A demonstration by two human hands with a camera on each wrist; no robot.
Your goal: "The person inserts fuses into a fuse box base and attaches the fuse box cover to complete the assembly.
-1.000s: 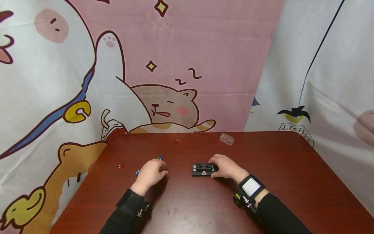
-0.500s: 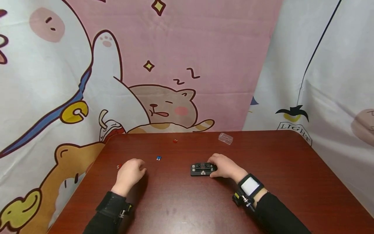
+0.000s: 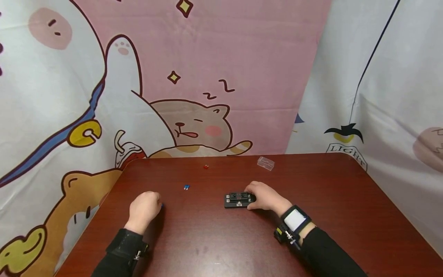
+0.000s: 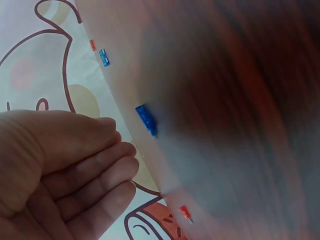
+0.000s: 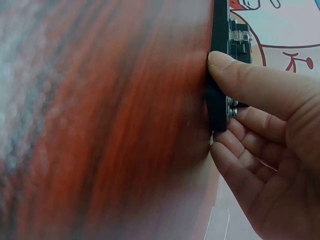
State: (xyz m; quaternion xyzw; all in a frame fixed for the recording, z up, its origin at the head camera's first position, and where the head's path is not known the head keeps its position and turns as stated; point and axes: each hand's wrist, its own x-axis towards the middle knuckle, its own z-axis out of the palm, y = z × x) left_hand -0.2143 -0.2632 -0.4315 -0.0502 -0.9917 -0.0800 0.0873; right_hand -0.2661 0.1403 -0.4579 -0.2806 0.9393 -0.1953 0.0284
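My left hand (image 3: 144, 209) hovers low over the left part of the table, fingers loosely bent and holding nothing. Just past its fingertips lies a blue blade fuse (image 4: 146, 120), mostly hidden behind the hand in the head view. A second blue blade fuse (image 3: 187, 187) lies farther back. One red blade fuse (image 4: 185, 212) shows in the left wrist view, blocked by the hand in the head view. With thumb and fingers, my right hand (image 3: 264, 196) grips the right end of a black terminal block (image 3: 237, 200) with metal screws, flat on the table.
Another red blade fuse (image 3: 206, 166) lies near the back edge of the brown table (image 3: 214, 238). A small clear plastic box (image 3: 265, 163) stands at the back, right of centre. Behind the table hangs a cartoon-printed cloth (image 3: 263, 69).
My left hand has moved left from beside the farther blue fuse, uncovering that fuse and covering the left red one. My right hand keeps its grip on the terminal block.
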